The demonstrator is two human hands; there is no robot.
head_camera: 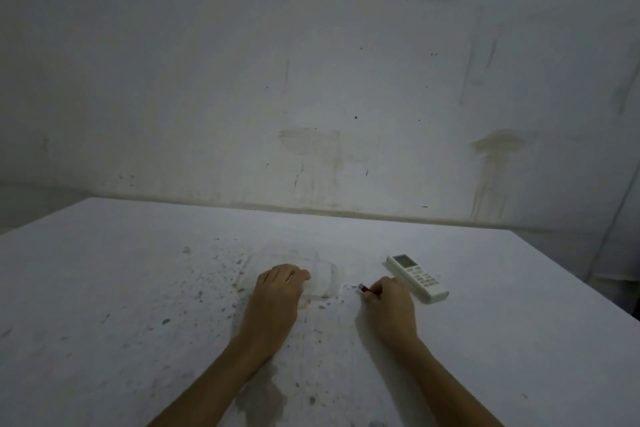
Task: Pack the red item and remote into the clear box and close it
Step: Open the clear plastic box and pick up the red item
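A clear box (323, 279) lies on the white table, faint and hard to make out, just right of my left hand (277, 291), whose fingers rest against its left side. My right hand (389, 305) is closed around a small red item (364, 288); only the item's tip shows past my fingers, low over the table. A white remote (417, 277) with a small screen and grey buttons lies flat just beyond and right of my right hand. I cannot tell whether the box is open or closed.
The white table (138, 288) is speckled with dark marks and a stain near my left forearm. A stained white wall stands right behind the table's far edge. The table's right edge runs diagonally at the far right.
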